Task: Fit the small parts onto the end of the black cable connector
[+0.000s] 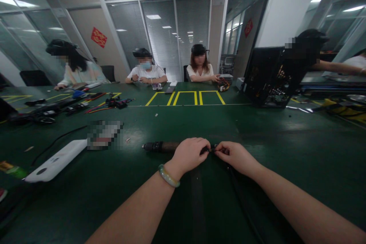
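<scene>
A dark, cylindrical electric screwdriver [164, 146] lies along the green tabletop, its narrow nose pointing left. My left hand [190, 153], with a bangle at the wrist, is wrapped over its rear part. Close to the right of it, my right hand [236, 156] pinches the small black cord end at the tool's tail. From below my right hand a black cord [240, 194] trails toward the bottom edge. The fingers of both hands hide the joint between tool and cord, so I cannot tell whether they are connected.
On the green table [183, 122] to my left lie a white power bank-like block [58, 160], a pixelated flat object [104, 135] and a green item [14, 169]. Cables [114, 103] lie beyond. A black computer case [268, 78] stands far right. Several people sit around the table.
</scene>
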`<state>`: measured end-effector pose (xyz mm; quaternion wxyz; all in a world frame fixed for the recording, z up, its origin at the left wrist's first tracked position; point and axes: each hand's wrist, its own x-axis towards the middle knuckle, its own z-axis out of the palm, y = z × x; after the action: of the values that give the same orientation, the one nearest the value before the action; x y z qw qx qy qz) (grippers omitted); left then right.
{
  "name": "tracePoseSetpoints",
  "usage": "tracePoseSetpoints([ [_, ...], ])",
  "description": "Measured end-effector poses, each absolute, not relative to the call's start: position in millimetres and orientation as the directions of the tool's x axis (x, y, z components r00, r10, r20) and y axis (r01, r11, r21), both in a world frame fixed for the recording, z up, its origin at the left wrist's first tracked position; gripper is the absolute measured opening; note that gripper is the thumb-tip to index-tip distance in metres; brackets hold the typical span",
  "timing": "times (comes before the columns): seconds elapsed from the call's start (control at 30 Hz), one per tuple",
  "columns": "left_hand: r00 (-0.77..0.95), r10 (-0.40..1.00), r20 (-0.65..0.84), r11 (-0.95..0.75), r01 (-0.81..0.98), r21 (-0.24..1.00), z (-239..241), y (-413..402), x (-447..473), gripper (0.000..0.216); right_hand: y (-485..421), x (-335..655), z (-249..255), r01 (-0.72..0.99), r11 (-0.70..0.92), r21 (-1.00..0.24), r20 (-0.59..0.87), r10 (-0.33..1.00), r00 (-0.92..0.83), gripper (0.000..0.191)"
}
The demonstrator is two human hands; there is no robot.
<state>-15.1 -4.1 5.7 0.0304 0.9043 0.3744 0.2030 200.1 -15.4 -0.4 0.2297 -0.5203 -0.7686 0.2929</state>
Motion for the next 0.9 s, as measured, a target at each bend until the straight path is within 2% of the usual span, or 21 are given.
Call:
tracePoseSetpoints([
  [0.23, 0.590, 0.733, 0.339, -0.670, 0.712, 0.210, 5.1, -5.4, -14.6, 0.016, -17.9, 199.1, 3.1, 0.675, 0.279, -0.684, 0.041, 0.937, -0.346, 0.014],
  [0.47, 0.642, 0.697, 0.321, -0.711, 0.676, 0.191, 9.9, -6.3, -14.7, 0.011, -17.8, 198.1, 6.6, 0.688, 0.276, -0.671, 0.032, 0.938, -0.345, 0.015],
  [0.67, 0.589, 0.733, 0.340, -0.668, 0.717, 0.200, 7.5, -6.2, -14.4, 0.017, -15.8, 198.9, 1.7, 0.675, 0.288, -0.680, 0.051, 0.936, -0.349, 0.014],
  [0.9, 0.618, 0.711, 0.335, -0.696, 0.687, 0.209, 10.3, -6.5, -14.2, 0.011, -17.4, 198.6, 3.8, 0.684, 0.269, -0.678, 0.035, 0.942, -0.335, 0.016],
])
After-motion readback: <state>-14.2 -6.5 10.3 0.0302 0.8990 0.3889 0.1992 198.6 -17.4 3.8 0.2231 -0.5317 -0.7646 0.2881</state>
